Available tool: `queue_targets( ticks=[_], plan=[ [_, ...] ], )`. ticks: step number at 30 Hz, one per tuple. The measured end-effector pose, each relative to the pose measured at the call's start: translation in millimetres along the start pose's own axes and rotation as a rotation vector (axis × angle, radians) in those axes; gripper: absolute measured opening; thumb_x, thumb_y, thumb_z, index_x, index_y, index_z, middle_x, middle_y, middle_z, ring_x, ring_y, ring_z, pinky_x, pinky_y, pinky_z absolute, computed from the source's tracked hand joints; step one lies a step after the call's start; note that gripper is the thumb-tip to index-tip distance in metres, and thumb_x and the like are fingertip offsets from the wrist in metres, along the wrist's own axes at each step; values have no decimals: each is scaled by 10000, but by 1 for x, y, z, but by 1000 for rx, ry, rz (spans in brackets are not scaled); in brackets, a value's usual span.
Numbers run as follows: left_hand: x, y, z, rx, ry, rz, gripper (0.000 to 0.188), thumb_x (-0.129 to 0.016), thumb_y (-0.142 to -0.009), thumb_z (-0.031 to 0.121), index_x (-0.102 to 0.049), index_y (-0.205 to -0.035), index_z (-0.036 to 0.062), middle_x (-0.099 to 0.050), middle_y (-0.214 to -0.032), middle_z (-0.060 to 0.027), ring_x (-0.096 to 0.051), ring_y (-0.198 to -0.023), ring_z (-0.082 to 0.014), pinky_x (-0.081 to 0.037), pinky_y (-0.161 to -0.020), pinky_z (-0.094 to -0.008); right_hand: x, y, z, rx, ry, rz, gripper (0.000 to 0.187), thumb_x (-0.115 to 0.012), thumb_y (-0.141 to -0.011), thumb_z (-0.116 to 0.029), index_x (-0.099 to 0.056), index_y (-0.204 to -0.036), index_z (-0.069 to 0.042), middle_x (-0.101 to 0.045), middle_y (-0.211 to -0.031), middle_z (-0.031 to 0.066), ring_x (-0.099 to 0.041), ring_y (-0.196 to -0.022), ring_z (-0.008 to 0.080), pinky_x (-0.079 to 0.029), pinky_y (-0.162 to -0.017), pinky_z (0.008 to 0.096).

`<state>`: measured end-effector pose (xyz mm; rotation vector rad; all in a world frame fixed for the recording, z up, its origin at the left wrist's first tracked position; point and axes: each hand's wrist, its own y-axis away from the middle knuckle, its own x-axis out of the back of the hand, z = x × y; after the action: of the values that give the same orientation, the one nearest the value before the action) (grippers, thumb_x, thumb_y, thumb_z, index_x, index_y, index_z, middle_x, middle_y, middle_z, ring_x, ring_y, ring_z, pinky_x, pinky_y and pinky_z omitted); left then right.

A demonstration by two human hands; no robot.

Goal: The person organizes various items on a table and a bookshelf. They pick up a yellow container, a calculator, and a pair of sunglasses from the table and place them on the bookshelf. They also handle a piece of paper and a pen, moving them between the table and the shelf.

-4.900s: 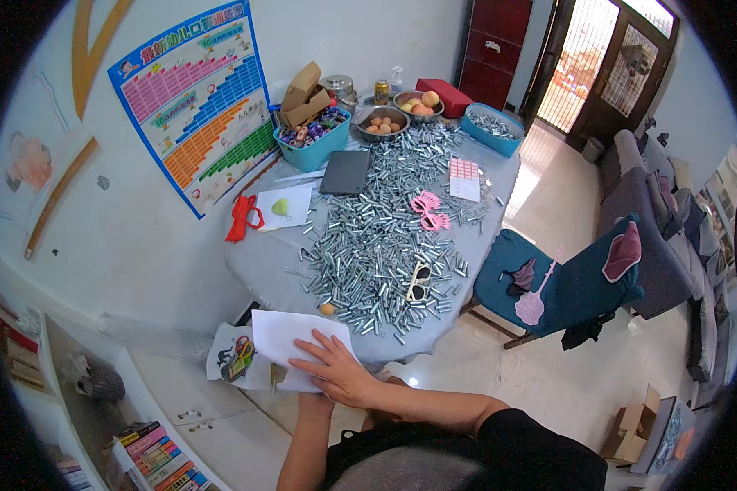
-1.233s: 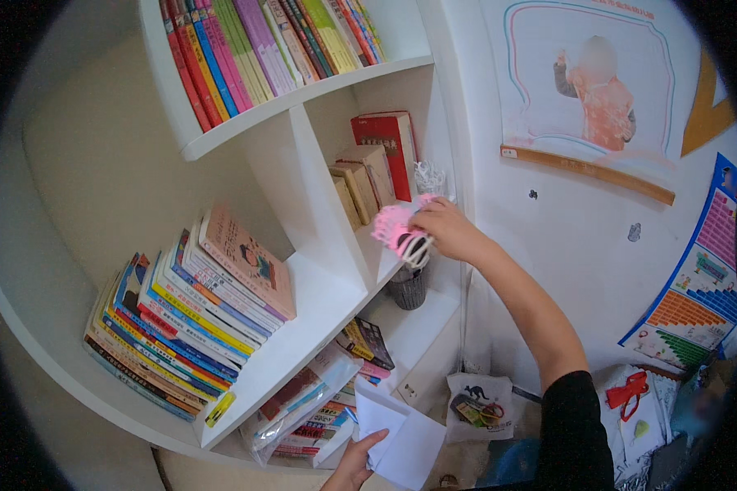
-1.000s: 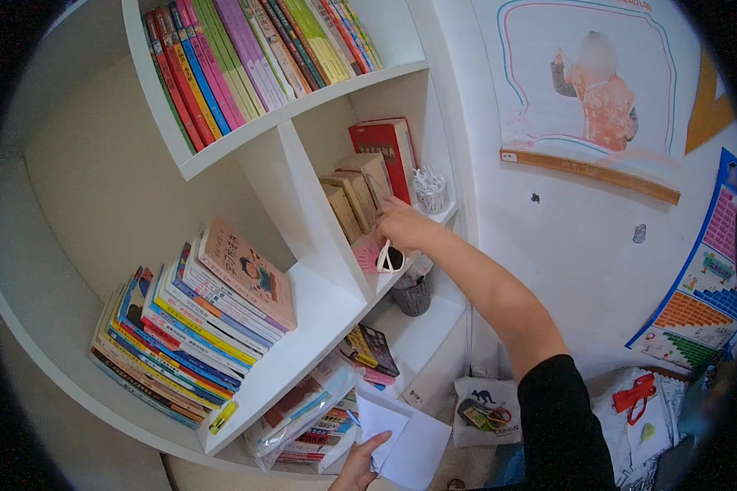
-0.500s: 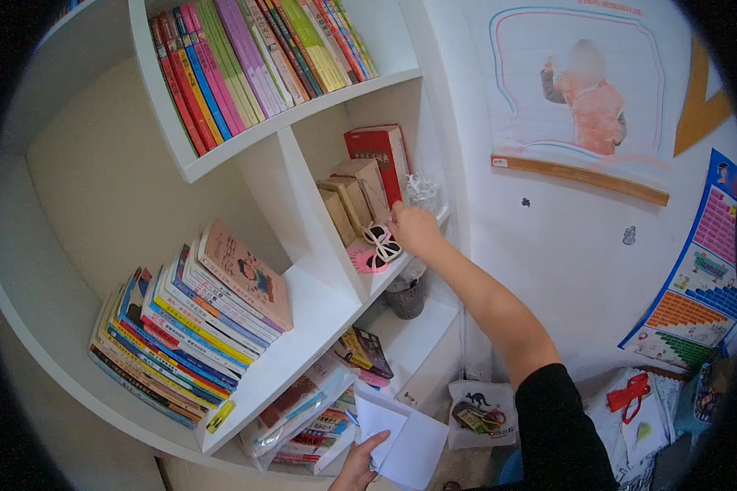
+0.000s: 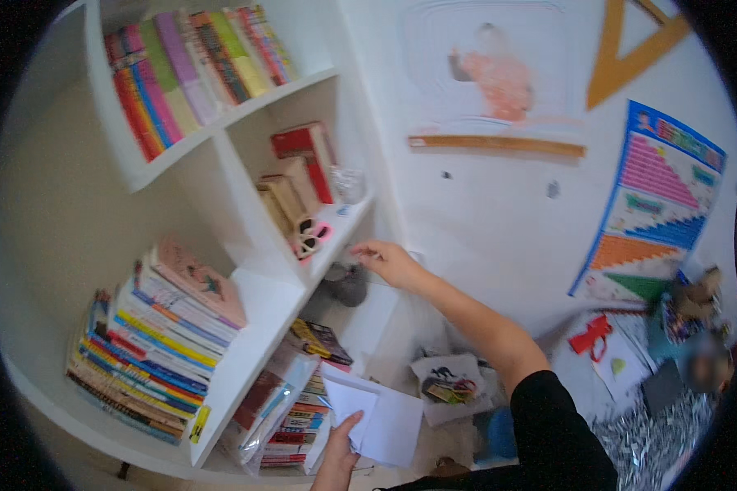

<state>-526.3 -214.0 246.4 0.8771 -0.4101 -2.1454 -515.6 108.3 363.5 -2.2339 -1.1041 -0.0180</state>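
Note:
My left hand point(image 5: 341, 438) grips folded white paper point(image 5: 385, 413) low in the view, with the thumb across it. A thin blue item shows at its edge. My right hand point(image 5: 382, 260) hovers in front of the shelves with its fingers loosely stretched and nothing seen in them. It is nearest to a dark mesh cup point(image 5: 348, 286) on the lower shelf. Above it, white-framed sunglasses point(image 5: 307, 244) and pink ones point(image 5: 324, 231) lie in a cubby. Behind them stand several pale books point(image 5: 291, 192), a thick red book point(image 5: 299, 155) and a clear cup with white contents point(image 5: 348, 185).
A white curved bookcase point(image 5: 274, 282) fills the left, with a leaning row of books point(image 5: 155, 344) and a yellow highlighter point(image 5: 199, 425). Clear plastic bags point(image 5: 270, 409) hang over the bottom shelf. On the right are a wall chart point(image 5: 651, 204), a white bag point(image 5: 450, 385) and red scissors point(image 5: 591, 337).
My right hand has drawn back from the cubby with the sunglasses and moved down. The view has turned to the right. My left hand still holds the paper.

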Motion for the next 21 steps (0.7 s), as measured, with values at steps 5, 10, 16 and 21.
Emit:
queue_targets(
  ticks=[5, 10, 16, 21],
  plan=[
    [5, -6, -11, 33, -35, -80, 457, -636, -721, 162, -483, -1136, 50, -565, -1041, -100, -551, -935, -259, -454, -808, -419, 23, 173, 1, -231, 46, 216, 210, -497, -836, -115, -578, -1022, -60, -609, -966, 79, -563, -881, 179, -449, -791, 310],
    [2, -2, -30, 147, -107, -269, 457, -606, -739, 196, -467, -1147, 44, -562, -1042, -108, -555, -944, -265, -474, -803, -397, 31, 369, -31, -552, 195, 650, 195, -514, -832, -117, -593, -996, -47, -611, -868, 70, -558, -794, 149, -451, -723, 271],
    [6, 0, -62, 248, -200, -478, 459, -589, -749, 210, -449, -1143, 20, -553, -1055, -122, -554, -943, -275, -473, -808, -404, -6, 576, -108, -733, 337, 1143, 193, -514, -810, -65, -605, -978, -37, -625, -903, 55, -569, -824, 115, -449, -702, 246],
    [16, 15, -94, 386, -192, -544, 473, -577, -754, 194, -423, -1162, 12, -547, -1063, -132, -551, -948, -286, -472, -809, -414, -77, 688, -179, -846, 258, 1443, 178, -498, -818, -55, -598, -960, -14, -629, -918, 52, -577, -807, 124, -449, -685, 248]
  ],
)
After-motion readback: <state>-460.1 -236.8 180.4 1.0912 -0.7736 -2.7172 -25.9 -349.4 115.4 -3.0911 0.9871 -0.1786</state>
